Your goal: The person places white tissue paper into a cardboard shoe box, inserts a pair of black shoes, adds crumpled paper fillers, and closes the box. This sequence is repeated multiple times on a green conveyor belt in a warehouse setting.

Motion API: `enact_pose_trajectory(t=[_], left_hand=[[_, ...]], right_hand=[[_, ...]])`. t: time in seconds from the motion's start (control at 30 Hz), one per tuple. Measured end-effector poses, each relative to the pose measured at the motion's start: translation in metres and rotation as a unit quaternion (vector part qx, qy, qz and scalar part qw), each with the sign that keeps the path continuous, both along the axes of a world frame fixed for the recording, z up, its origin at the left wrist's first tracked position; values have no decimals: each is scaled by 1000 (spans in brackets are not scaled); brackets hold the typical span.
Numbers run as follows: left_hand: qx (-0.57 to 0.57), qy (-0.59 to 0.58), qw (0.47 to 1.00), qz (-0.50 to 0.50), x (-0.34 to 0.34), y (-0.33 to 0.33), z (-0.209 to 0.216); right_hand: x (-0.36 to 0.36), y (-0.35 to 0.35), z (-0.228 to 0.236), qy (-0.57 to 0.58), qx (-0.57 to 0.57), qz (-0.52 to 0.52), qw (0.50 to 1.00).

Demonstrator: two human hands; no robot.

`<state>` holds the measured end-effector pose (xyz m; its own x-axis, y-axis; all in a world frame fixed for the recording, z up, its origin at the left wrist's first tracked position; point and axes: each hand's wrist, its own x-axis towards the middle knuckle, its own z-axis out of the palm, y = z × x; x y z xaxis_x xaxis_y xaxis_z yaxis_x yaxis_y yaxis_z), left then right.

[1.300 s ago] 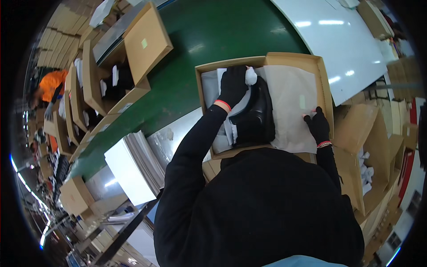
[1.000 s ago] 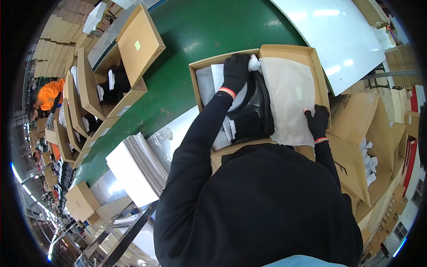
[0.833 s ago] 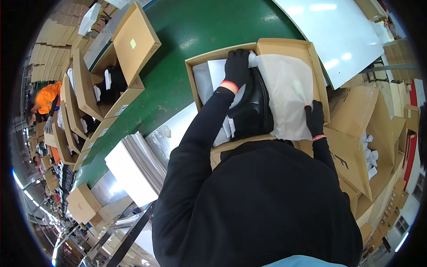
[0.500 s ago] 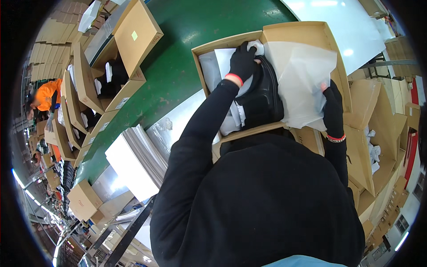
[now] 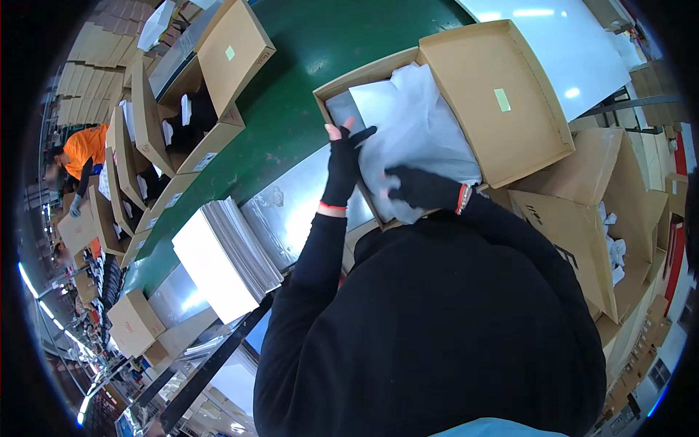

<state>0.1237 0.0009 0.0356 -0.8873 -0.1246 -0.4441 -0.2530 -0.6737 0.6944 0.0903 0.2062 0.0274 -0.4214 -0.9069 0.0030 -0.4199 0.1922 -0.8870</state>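
Observation:
An opened cardboard box (image 5: 342, 81) stands before me, its lid (image 5: 502, 109) folded back to the right. Whitish tissue paper (image 5: 429, 124) now lies over the box's contents, hiding the black item inside. My left hand (image 5: 344, 164), in a black fingerless glove, is raised at the box's left edge with fingers apart, holding nothing. Over the near part of the paper is my right hand (image 5: 422, 188), also gloved, its fingers loosely spread and slightly blurred. Whether its fingertips touch the paper I cannot tell.
A stack of white sheets (image 5: 226, 258) stands at the left beside the green belt (image 5: 313, 44). More open boxes (image 5: 193, 149) line the belt further left, near a person in orange (image 5: 84, 149). A large carton (image 5: 575, 240) with crumpled paper sits to the right.
The tissue paper has gone from the lid side to over the black item. My right hand has swung left across the box; my left hand has drawn back toward the left edge.

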Motion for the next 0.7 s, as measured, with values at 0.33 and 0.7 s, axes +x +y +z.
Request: enact_pose_trajectory(t=[0.33, 0.7], left_hand=[[-797, 62, 600, 23, 8, -15, 28], [-715, -19, 696, -59, 68, -16, 5]], right_hand=[[36, 65, 5, 322, 163, -27, 932], [-160, 245, 17, 406, 222, -538, 705]])
